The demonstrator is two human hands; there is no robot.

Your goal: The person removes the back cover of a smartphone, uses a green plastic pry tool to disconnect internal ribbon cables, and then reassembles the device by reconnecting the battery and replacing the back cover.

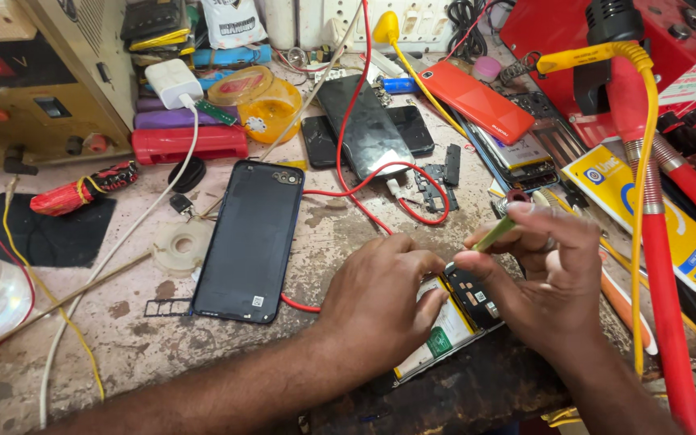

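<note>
An opened phone (449, 326) lies face down near the bench's front edge, its battery and circuit board exposed. My left hand (380, 294) presses on the phone's left part, fingers curled over the battery. My right hand (545, 270) pinches a thin green tool (495, 234) whose lower tip touches the top of the board. The phone's removed dark back cover (249, 240) rests to the left, camera cutout at the far end.
A red wire (364, 173) loops across the bench. Behind lie a dark phone (364, 121), an orange-red phone (477, 101), loose phone parts, a power supply (34, 72) at far left, and a red hot-air station (654, 56) with a yellow hose at right.
</note>
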